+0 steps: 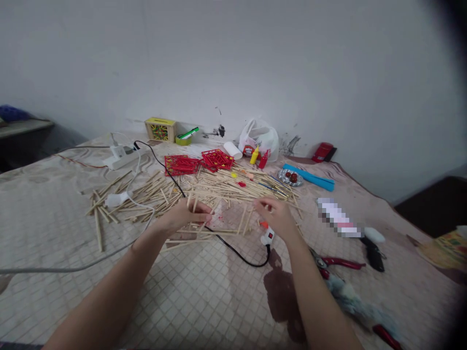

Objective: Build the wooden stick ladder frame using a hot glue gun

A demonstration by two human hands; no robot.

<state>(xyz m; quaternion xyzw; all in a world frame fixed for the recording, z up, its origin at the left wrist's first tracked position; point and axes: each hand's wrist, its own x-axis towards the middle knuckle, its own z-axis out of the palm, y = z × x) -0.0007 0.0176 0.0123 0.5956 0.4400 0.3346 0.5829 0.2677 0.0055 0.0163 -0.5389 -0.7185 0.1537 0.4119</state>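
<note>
My left hand [195, 213] is closed on a thin wooden stick [195, 201], its fingertips bent towards the middle. Across from it, my right hand [273, 213] is pinched, thumb against forefinger, beside short upright sticks; what it grips is too small to make out. Between and below the hands lies a small arrangement of sticks [222, 231], some flat and some standing at an angle. Close under my right hand is a white device with a red switch and orange tip [269, 236], probably a glue gun, on a black cord [251, 265].
Loose sticks [153, 197] spread behind both hands. Beyond stand red lattice pieces [182, 165], a plastic bag [260, 138], a yellow bottle [254, 155] and a wooden box [160, 130]. A power strip [124, 158] lies left; red-handled pliers [343, 262] lie right.
</note>
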